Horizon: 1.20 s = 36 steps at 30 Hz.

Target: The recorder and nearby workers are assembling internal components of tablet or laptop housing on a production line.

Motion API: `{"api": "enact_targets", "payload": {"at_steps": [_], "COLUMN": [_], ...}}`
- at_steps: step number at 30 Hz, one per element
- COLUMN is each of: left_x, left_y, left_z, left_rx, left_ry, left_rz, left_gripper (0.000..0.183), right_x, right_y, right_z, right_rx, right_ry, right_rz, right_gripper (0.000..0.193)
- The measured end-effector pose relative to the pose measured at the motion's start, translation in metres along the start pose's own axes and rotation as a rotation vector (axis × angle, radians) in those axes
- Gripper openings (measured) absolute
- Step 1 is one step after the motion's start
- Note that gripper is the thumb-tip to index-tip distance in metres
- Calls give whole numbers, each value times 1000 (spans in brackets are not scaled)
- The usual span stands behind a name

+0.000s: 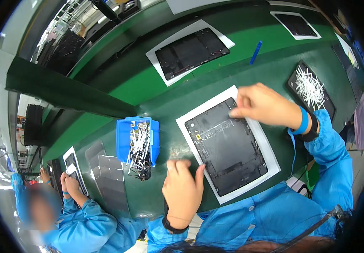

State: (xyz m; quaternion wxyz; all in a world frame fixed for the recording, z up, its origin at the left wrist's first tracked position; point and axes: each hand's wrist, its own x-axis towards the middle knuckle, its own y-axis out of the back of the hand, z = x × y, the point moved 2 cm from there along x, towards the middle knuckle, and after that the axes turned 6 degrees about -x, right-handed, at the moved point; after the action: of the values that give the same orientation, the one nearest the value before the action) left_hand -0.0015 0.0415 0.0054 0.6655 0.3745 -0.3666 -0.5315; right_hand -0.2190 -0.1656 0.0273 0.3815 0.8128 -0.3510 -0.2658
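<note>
Head-worn fisheye looks steeply down, close over green bench [249,46].

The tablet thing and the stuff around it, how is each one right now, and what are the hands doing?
Dark open device shell: lying flat on a white sheet, insides showing.
Right hand: fingertips pressing the shell's top edge.
Left hand: resting at the shell's lower left corner, holding nothing.
Blue bin: open, heaped with small parts.
Blue pen: lying untouched.

A long green-topped desk [156,84] curves across the view, with a lighter green strip running along it. A dark green partition board [59,90] stands along its left side. Bright light shines at the far left, over blurred dark racks.
</note>
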Motion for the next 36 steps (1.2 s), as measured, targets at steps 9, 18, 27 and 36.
{"api": "enact_targets", "payload": {"at_steps": [9,18,27,36], "left_x": [-28,-37,18,239], "left_y": [-23,-20,-26,-36], "left_z": [13,-5,-35,-34], "left_rx": [-22,-813,-1070,-622], "left_ry": [71,409,245,152], "left_rz": [23,-171,-45,233], "left_gripper": [23,24,47,29], "right_x": [192,213,206,93], "right_y": [-6,-16,25,85], "right_z": [50,70,30,-16], "right_rx": [-173,-353,653,854], "right_ry": [-472,-688,-211,64], "right_rz": [622,678,697,767], "right_gripper": [56,31,44,49]}}
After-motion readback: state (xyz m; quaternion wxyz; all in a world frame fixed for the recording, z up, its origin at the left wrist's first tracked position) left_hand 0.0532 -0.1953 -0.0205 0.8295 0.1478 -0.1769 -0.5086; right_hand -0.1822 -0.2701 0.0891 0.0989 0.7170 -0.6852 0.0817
